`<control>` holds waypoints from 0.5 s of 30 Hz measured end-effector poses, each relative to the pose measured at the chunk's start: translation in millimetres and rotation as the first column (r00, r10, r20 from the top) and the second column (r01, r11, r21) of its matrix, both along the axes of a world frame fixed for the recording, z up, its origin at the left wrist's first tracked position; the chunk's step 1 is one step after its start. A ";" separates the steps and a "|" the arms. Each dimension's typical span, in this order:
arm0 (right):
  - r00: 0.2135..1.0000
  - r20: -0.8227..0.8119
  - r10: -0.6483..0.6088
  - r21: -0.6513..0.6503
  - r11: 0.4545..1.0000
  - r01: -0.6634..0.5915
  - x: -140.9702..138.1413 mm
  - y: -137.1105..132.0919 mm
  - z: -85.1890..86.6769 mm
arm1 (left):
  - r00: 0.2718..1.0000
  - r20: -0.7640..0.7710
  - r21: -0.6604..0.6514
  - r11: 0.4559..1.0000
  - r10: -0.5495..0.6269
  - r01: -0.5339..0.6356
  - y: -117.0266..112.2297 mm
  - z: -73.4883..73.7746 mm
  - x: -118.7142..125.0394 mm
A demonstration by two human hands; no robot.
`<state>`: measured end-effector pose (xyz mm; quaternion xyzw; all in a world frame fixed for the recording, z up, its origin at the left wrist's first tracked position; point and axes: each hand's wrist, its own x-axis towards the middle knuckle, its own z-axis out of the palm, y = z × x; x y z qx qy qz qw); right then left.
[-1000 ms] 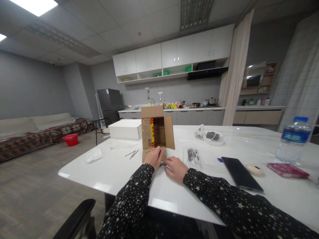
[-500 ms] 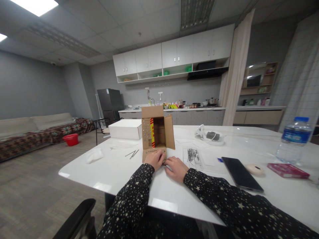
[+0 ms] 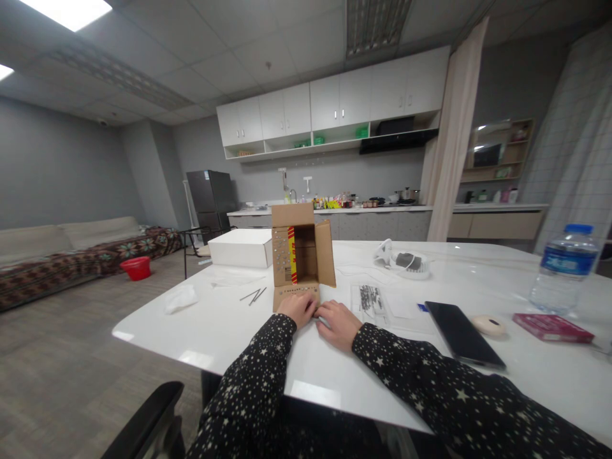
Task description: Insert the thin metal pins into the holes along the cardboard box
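Observation:
An open cardboard box (image 3: 282, 277) stands on the white table (image 3: 191, 325), opening towards me. Small shiny metal pieces dot its left side and the front flap (image 3: 282, 299), which lies low before it. My left hand (image 3: 299, 309) rests at that flap's near right corner, fingers curled down. Close beside it, fingertips almost meeting, is my right hand (image 3: 338, 324), thumb and fingers drawn together. Whatever lies between the fingers is hidden. To the right sits a clear plastic case (image 3: 370, 299) of small dark metal parts. A few thin metal rods (image 3: 257, 296) lie left of the box.
A white box (image 3: 241, 247) is behind on the left, with crumpled white tissue (image 3: 182, 299) nearer. On the right lie a black phone (image 3: 463, 335), a beige rounded object (image 3: 490, 325), a maroon box (image 3: 552, 327) and a water bottle (image 3: 564, 271). A white corded device (image 3: 408, 262) stands farther back.
My left fingers have shifted slightly at the flap's edge, uncovering more metal pieces on it. A small glint between my hands no longer shows. The right hand is nearly still.

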<state>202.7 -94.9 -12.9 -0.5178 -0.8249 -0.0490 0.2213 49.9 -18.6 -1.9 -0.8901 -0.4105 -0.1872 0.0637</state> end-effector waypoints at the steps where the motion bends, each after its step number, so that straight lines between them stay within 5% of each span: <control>1: 1.000 0.002 -0.001 -0.001 1.000 0.001 0.0 0.0 0.1 | 1.000 -0.005 0.000 1.000 -0.003 0.003 0.2 -0.1 -0.2; 15: 1.000 0.021 -0.009 -0.013 1.000 0.009 -0.1 -1.1 0.7 | 0.999 0.038 -0.029 1.000 0.005 -0.004 -5.9 6.0 0.5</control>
